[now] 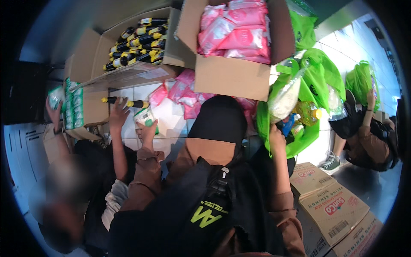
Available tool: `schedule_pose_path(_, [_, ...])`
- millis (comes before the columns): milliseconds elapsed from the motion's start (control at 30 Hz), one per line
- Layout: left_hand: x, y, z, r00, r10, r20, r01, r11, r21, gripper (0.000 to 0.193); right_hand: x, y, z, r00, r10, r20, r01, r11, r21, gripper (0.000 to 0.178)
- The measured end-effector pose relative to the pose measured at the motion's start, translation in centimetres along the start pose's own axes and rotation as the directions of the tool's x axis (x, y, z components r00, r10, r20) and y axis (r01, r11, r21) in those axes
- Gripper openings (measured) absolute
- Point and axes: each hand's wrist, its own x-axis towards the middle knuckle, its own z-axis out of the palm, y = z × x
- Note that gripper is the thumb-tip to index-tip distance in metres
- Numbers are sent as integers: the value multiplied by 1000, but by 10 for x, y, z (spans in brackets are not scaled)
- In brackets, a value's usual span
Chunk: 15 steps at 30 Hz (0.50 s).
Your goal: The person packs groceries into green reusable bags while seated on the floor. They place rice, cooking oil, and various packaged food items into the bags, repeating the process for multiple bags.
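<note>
While the left hand (147, 129) is raised over the white tiled floor (169, 113), its fingers are closed round a small green-and-white packet (144, 116), held upright just beside a co-worker's reaching arm (118, 128). The packet has a pale body with green print; its lower part is hidden by the fingers.

The right hand (276, 138) is clenched on the rim of a bright green bag (312, 81), which is open and slumped against the pink-filled carton. Inside it are a clear sack of white grain (284, 99) and a yellow bottle of oil (308, 112).

Around them: an open carton (233, 77) full of pink packets (239, 30) and, left of it, a second carton (167, 47) of dark bottles with yellow caps (137, 39). More loose pink packs (184, 92) lie on the floor. The co-worker's hand (118, 112) rests on two dark bottles (126, 103) lying flat. Their other hand (54, 110) holds a green pack by a box of green packs (73, 107).

A black cloth shape (218, 120) between the forearms blocks the floor behind it. Printed cartons (334, 210) are stacked at lower right. Another person (370, 141) crouches at far right with a second green bag (361, 81).
</note>
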Motion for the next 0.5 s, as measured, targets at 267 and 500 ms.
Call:
schedule_pose_path(267, [-3, 5, -7, 936, -9, 352, 27, 999, -47, 50, -4, 21, -14, 989, -123, 87, 94, 955, 280, 61])
schedule_pose_path(500, [-58, 44, -78, 339, 206, 918, 773, 496, -396, 69, -103, -18, -91, 818, -13, -574, 418, 701, 579, 16])
